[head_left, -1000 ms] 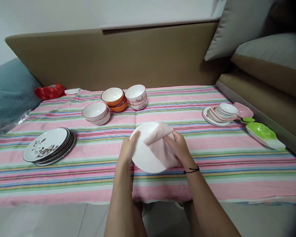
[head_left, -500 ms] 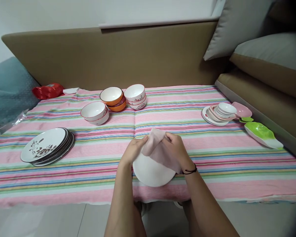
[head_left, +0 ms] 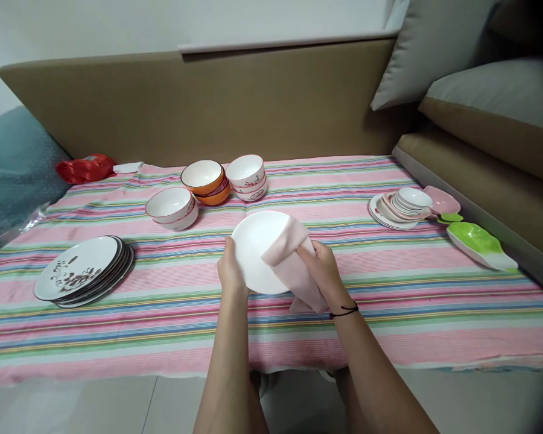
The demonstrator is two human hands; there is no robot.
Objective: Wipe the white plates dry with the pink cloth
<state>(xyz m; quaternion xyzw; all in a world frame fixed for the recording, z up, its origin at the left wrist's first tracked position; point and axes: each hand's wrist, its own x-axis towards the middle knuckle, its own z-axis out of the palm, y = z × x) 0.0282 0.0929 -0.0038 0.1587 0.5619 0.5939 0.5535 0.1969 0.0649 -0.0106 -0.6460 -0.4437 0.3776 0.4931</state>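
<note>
- Writing: a small pale label sits on the red packet (head_left: pixel 85 169) near the back left corner of the striped sheet (head_left: pixel 389 325); its print is too small to read.
- Dark red marks run along the walls of the white bowls (head_left: pixel 248 175) near the back edge; whether they are letters or pattern, I cannot tell.
- The white plate (head_left: pixel 253 253) is tilted, in the hands over the middle of the sheet; its visible face is plain white.
- The left hand (head_left: pixel 230 268) grasps the plate by its left rim, some of the fingers hidden behind it.
- The right hand (head_left: pixel 323 268) pinches a pale pink cloth (head_left: pixel 301 274) against the plate's right side, the lower folds hanging past the rim.
- Edges: the sheet's front edge runs above the tiled floor (head_left: pixel 108 404); a brown backrest (head_left: pixel 208 114) rises along the back edge.
- Room: striped fabric shows between the plate and the flowered plates (head_left: pixel 81 268) near the left edge, and a wider stretch between it and the small dishes (head_left: pixel 411 202) towards the right edge.
- The green leaf-shaped dish (head_left: pixel 475 238) lies beside the right edge, close to the sofa arm (head_left: pixel 479 150).
</note>
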